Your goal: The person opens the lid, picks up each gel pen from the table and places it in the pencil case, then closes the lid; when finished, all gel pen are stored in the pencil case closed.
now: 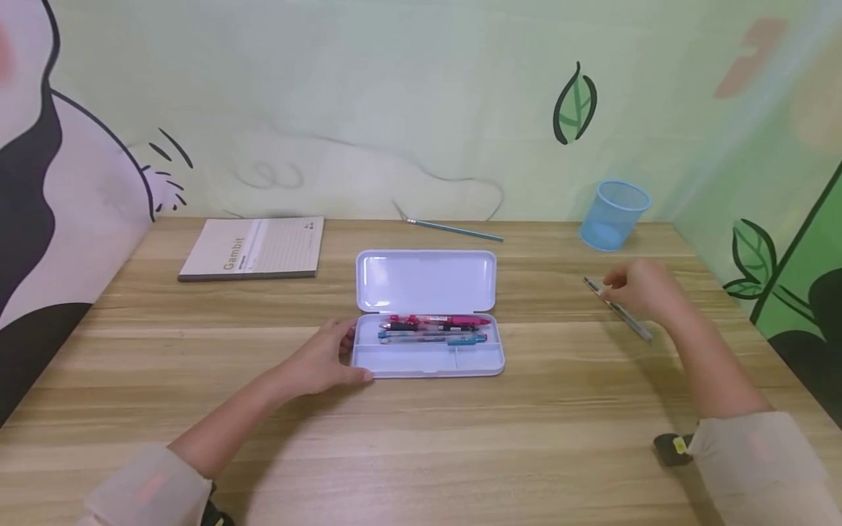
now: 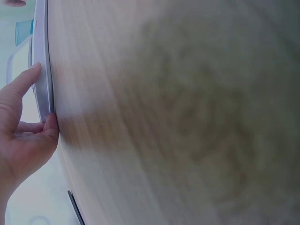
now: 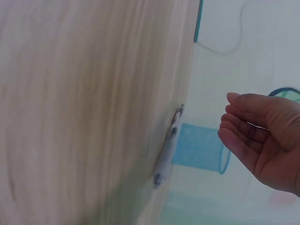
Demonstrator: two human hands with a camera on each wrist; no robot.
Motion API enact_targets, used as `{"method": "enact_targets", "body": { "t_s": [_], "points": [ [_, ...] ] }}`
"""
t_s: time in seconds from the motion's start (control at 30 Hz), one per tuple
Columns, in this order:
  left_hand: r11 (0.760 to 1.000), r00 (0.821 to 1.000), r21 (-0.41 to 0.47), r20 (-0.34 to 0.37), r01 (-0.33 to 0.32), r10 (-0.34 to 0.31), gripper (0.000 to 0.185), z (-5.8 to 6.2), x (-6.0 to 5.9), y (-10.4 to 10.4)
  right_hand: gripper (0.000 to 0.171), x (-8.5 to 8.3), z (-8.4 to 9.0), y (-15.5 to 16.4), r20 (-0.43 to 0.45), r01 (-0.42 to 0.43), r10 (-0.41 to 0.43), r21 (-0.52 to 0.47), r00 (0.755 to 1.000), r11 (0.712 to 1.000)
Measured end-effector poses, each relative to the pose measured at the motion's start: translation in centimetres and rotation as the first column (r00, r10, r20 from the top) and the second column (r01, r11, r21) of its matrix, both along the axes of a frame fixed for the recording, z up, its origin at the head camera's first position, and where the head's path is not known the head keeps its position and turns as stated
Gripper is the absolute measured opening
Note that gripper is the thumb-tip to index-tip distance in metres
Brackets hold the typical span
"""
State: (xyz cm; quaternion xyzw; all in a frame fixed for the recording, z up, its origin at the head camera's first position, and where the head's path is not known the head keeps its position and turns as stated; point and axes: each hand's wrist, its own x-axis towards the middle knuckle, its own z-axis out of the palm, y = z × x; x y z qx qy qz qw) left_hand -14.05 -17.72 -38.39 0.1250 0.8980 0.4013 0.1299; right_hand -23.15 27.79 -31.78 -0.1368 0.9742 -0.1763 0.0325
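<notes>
An open white pencil case (image 1: 401,359) lies on the table, its lid (image 1: 426,281) tipped back. Several pens rest in its rear compartment, among them a pink-red pen (image 1: 470,320) and a teal one (image 1: 467,340). My left hand (image 1: 322,358) holds the case's left end, the thumb at the front corner and the other fingers along the side. To the right, a grey clear-barrelled pen (image 1: 625,315) lies slanted on the wood. Over it hovers my right hand (image 1: 647,292), fingers loosely bent; the right wrist view shows this hand (image 3: 262,136) apart from the pen (image 3: 166,152), holding nothing.
A blue mesh pen cup (image 1: 612,219) stands at the back right. Near the wall lies a blue pencil (image 1: 454,230), behind the case. A notebook (image 1: 256,248) occupies the back left. Painted walls (image 1: 395,109) bound the table at the rear and sides.
</notes>
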Motion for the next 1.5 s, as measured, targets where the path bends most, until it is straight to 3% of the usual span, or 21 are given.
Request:
{"method": "enact_targets", "body": {
  "t_s": [0.57, 1.13, 1.5],
  "points": [
    [1.0, 1.0, 0.008, 0.012, -0.004, 0.004, 0.083, 0.4, 0.2, 0.2, 0.024, -1.6, -1.8, 2.5, 0.128, 0.013, -0.016, 0.02, 0.992, 1.0],
    [1.0, 1.0, 0.003, -0.004, 0.0, 0.0, 0.082, 0.2, 0.1, 0.0, 0.014, -1.7, -2.5, 2.8, 0.208, 0.044, -0.043, 0.003, 0.977, 0.999],
    [1.0, 1.0, 0.011, 0.001, 0.002, -0.002, 0.083, 0.1, 0.2, 0.0, 0.012, -1.7, -2.7, 2.7, 0.156, 0.028, -0.035, 0.048, 0.987, 0.998]
  ]
}}
